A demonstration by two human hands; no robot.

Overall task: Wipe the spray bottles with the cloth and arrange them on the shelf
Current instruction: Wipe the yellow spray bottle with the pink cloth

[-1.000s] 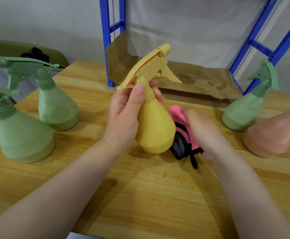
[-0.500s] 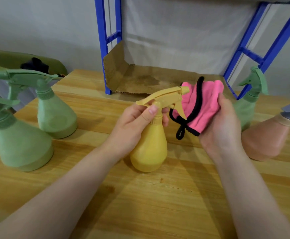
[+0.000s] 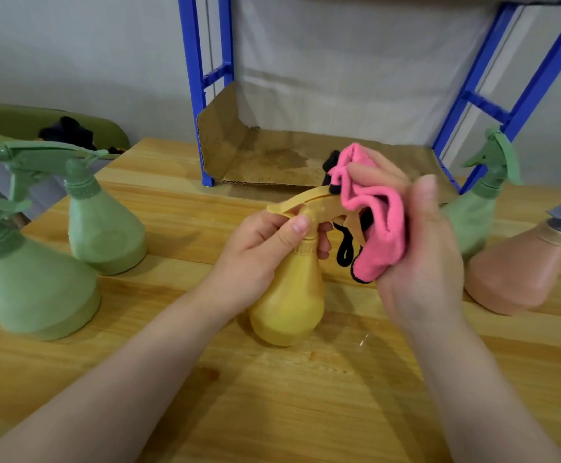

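While the yellow spray bottle [image 3: 289, 295] stands on the wooden worktop [image 3: 306, 396], the left hand [image 3: 259, 259] grips it round the narrow neck just below the trigger head, thumb across the front and fingers curled behind. That neck looks the natural place to take hold: the plastic body is smooth and bulbous, likely slippery under a palm, and appears light enough to tip if pushed high up without a steadying grip. The thin trigger and nozzle seem the parts most likely to flex or snap under rough wiping.

Just right of that grip, the right hand [image 3: 416, 248] holds a bunched pink cloth [image 3: 377, 222] with black trim, fingers folded round it and pressing the soft, limp fabric against the nozzle end of the sprayer. The two hands sit close together, joined only through bottle and cloth.

To the left of the left hand stand two green spray bottles [image 3: 38, 272], one behind the other. Beyond the right hand a third green bottle [image 3: 476, 208] stands partly hidden, with a peach-coloured bottle [image 3: 513, 275] just beside it. Behind both hands, a blue-framed shelf [image 3: 202, 95] lined with brown cardboard [image 3: 272, 158] holds no bottle that can be seen, so arranging seems yet to begin.
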